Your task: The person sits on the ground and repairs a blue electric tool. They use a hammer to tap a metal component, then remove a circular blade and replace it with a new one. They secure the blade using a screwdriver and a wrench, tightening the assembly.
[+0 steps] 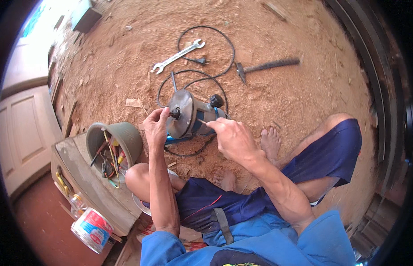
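The left hand [156, 127] is drawn in narrow, thumb and fingers on the black fitting [175, 113] at the centre of the round plate [185, 101]. The right hand [235, 138] is closed on a thin rod [202, 120] that points leftward at the power tool [205, 110]; whether its tip touches the housing is too small to tell. The power tool lies on its side between the two hands and just beyond them, on the sawdust-covered floor [304, 99].

To do this well, the left hand should probably steady the fitting so the body cannot roll, while the right hand pushes along the rod's own line, in short strokes, with its fingers well back from the tip.

Just left of the left hand, the bucket [134, 142] would limit an outward swing of that elbow. Close below the right hand are the bare feet [270, 142], so a slip downward seems the one to avoid. Beyond both hands, the cable [233, 48] loops behind the tool and could snag if it is turned. Farther off lie the wrench [179, 55], ahead of the left hand, and the hammer [270, 65], ahead and right of the right hand. The right hand has most room sideways, over the sawdust.
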`<state>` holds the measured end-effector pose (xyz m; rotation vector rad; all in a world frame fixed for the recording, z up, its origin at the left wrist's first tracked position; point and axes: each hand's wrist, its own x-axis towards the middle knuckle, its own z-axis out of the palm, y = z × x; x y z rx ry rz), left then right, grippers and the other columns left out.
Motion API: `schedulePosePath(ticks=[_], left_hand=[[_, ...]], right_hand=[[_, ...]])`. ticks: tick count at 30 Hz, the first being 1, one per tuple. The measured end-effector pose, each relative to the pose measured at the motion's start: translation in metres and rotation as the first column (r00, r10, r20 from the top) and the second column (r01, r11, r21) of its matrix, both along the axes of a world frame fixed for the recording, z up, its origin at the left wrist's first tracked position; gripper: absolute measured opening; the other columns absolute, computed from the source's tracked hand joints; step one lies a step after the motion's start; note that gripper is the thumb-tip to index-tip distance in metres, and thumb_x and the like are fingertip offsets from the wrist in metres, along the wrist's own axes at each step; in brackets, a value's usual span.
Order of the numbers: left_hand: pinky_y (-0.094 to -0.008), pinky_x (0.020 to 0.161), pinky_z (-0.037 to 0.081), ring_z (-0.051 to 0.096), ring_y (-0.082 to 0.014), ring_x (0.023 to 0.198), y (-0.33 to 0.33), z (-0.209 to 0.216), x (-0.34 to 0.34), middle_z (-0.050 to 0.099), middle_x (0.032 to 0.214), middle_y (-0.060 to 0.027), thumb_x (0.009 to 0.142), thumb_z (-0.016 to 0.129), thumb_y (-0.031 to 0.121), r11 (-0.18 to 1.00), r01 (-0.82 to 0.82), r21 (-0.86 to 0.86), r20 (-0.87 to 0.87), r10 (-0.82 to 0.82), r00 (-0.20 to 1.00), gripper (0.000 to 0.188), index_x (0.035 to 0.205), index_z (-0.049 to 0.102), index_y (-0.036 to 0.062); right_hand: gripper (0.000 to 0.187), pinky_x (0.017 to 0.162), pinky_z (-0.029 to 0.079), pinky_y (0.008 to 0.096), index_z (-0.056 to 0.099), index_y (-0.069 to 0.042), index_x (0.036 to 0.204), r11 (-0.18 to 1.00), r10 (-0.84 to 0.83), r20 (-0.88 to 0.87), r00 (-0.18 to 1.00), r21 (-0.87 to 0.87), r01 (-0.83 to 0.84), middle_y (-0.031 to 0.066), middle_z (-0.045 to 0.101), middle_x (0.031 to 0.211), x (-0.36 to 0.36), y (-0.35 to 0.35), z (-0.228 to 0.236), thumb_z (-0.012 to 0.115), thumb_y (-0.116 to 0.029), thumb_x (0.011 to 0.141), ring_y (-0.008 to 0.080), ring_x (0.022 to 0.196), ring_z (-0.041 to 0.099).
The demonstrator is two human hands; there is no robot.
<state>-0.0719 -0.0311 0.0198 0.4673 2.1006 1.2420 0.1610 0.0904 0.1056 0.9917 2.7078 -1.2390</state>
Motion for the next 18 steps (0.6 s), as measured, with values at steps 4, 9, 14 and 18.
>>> schedulePosePath(ticks=[4, 9, 14, 18], left_hand=[[-0.0255, 0.08, 0.051, 0.064, -0.0092, 0.085, 0.0, 0.005, -0.001, 0.073, 0.09, -0.0047, 0.097, 0.073, 0.025, 1.0, 0.011, 0.029, 0.033, -0.012, 0.999, 0.031, 0.106, 0.075, -0.0042], [-0.0258, 0.08, 0.049, 0.063, -0.0088, 0.088, -0.002, 0.004, -0.005, 0.073, 0.096, -0.0034, 0.097, 0.072, 0.027, 0.996, 0.083, 0.02, 0.017, -0.083, 0.996, 0.032, 0.109, 0.074, -0.0023], [-0.0266, 0.083, 0.049, 0.063, -0.0101, 0.088, 0.001, -0.006, -0.003, 0.072, 0.093, -0.0035, 0.098, 0.072, 0.028, 0.997, 0.059, 0.039, -0.016, -0.059, 0.998, 0.031, 0.106, 0.074, -0.0016], [-0.0253, 0.079, 0.048, 0.059, -0.009, 0.083, 0.004, -0.013, -0.002, 0.069, 0.089, -0.0017, 0.096, 0.075, 0.028, 0.999, 0.038, 0.008, -0.078, -0.037, 0.996, 0.029, 0.102, 0.074, -0.0004]], right_hand=[[0.033, 0.083, 0.056, 0.0521, 0.07, -0.003, 0.114, 0.992, -0.121, 0.0, 0.993, -0.047, 0.121, 0.0226, 0.072, 0.103, -0.003, 0.0, -0.005, 0.056, 0.002, 0.084, 0.0433, 0.093, 0.07], [0.024, 0.082, 0.057, 0.0517, 0.069, -0.001, 0.106, 0.994, -0.11, -0.034, 0.993, -0.001, 0.11, 0.0232, 0.071, 0.097, -0.005, -0.005, -0.008, 0.055, -0.001, 0.086, 0.0438, 0.091, 0.07], [0.026, 0.081, 0.059, 0.0482, 0.07, -0.003, 0.11, 0.994, -0.104, 0.027, 0.994, 0.029, 0.103, 0.02, 0.07, 0.098, -0.004, -0.006, -0.011, 0.056, -0.004, 0.088, 0.0391, 0.09, 0.072], [0.016, 0.069, 0.062, 0.0454, 0.069, -0.002, 0.1, 0.985, -0.128, 0.007, 0.992, 0.114, 0.126, 0.0182, 0.068, 0.091, 0.015, -0.007, -0.005, 0.06, -0.005, 0.087, 0.0364, 0.079, 0.073]])
